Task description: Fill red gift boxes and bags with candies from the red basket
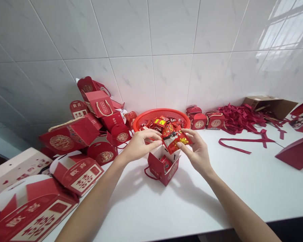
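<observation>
A shiny red packet (175, 139) with a printed picture is held above a small open red box (163, 168). My right hand (196, 149) grips the packet's right side between thumb and fingers. At its left edge is my left hand (143, 143), thumb and fingers apart, close to the packet; whether it touches is unclear. Inside the open box lies a red packet, and a red cord handle hangs at the box's left. Right behind the hands stands a red plastic basket (162, 111) filled with red wrapped packets (154, 124).
Many red gift boxes (63, 139) are piled on the left. Small closed boxes (214, 120), a heap of dark red ribbons (239, 117) and a cardboard box (272, 104) line the tiled wall. Another red box (296, 153) stands at the right of the white table (255, 188).
</observation>
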{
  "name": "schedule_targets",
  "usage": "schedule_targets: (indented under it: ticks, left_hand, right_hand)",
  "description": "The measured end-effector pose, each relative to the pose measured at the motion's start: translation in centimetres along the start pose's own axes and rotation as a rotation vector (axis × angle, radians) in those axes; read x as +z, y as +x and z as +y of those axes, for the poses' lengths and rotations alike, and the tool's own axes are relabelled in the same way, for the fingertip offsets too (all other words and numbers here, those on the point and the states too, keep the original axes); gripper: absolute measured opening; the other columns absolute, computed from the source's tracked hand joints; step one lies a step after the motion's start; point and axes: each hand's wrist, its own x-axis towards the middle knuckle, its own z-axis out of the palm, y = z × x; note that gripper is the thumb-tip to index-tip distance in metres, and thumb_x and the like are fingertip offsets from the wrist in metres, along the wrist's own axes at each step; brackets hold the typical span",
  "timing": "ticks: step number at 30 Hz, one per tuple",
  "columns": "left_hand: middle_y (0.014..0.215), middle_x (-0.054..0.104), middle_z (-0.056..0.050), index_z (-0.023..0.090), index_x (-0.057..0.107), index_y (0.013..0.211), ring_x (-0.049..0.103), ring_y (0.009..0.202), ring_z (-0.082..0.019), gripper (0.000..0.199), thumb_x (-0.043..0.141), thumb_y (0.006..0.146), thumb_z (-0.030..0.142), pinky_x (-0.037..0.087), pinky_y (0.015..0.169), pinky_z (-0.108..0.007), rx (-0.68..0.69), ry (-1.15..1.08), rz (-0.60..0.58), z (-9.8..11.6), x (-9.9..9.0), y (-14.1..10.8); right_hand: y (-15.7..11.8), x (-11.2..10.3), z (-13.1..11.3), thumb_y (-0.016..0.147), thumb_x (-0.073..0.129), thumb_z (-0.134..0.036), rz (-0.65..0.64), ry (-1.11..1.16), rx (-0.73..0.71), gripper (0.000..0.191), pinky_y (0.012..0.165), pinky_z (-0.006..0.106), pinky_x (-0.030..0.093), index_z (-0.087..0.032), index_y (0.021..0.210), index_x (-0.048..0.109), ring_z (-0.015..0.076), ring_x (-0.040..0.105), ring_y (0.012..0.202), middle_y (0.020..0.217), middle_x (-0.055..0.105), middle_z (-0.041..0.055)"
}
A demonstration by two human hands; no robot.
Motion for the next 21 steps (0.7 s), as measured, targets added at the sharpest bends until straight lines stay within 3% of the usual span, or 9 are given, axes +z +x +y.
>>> schedule_targets:
  ticks: [5, 9, 14, 18, 21]
  left_hand:
    - [0.105, 0.073, -0.007, 0.02, 0.074, 0.08, 0.067, 0.102, -0.023, 0.025, 0.066, 0.082, 0.043, 0.052, 0.092, -0.034, -0.037, 0.137, -0.028, -0.1, -2.2, -0.5]
    - [0.113, 0.071, -0.007, 0.021, 0.076, 0.094, 0.064, 0.109, -0.025, 0.034, 0.062, 0.086, 0.051, 0.051, 0.093, -0.033, -0.054, 0.243, -0.156, 0.2, -3.1, -1.0]
    - [0.129, 0.066, -0.005, 0.026, 0.074, 0.113, 0.059, 0.119, -0.027, 0.044, 0.061, 0.087, 0.059, 0.048, 0.097, -0.033, -0.036, 0.302, -0.401, 0.9, -3.7, -1.2]
    - [0.131, 0.065, -0.003, 0.028, 0.071, 0.118, 0.057, 0.123, -0.026, 0.039, 0.064, 0.087, 0.051, 0.045, 0.1, -0.03, -0.008, 0.289, -0.497, 0.8, -3.9, -1.3]
    - [0.13, 0.065, -0.003, 0.027, 0.069, 0.12, 0.059, 0.12, -0.025, 0.037, 0.064, 0.087, 0.043, 0.046, 0.098, -0.029, -0.008, 0.302, -0.54, 0.7, -3.6, -1.2]
  right_hand:
    - [-0.2, 0.1, 0.3, 0.09, 0.067, -0.037, -0.267, -0.243, -0.038, 0.026, 0.096, 0.044, 0.052, -0.026, 0.113, 0.069, 0.0255, 0.067, 0.107, 0.117, 0.073, 0.0066]
    - [0.1, -0.2, 0.5, 0.091, 0.064, -0.038, -0.194, -0.299, -0.098, 0.018, 0.099, 0.044, 0.05, -0.025, 0.102, 0.072, 0.0268, 0.065, 0.111, 0.111, 0.074, 0.0072]
    - [0.6, -1.3, 0.9, 0.09, 0.065, -0.045, -0.223, -0.273, 0.01, 0.025, 0.093, 0.044, 0.053, -0.023, 0.098, 0.072, 0.0265, 0.069, 0.101, 0.105, 0.075, 0.008]
    - [0.6, -1.6, 1.2, 0.086, 0.07, -0.047, -0.244, -0.218, 0.069, 0.029, 0.089, 0.043, 0.056, -0.022, 0.102, 0.07, 0.0254, 0.07, 0.097, 0.104, 0.074, 0.0083]
    - [0.4, -1.5, 1.2, 0.082, 0.075, -0.044, -0.246, -0.194, 0.027, 0.029, 0.09, 0.044, 0.057, -0.023, 0.102, 0.07, 0.0256, 0.068, 0.099, 0.107, 0.073, 0.0083]
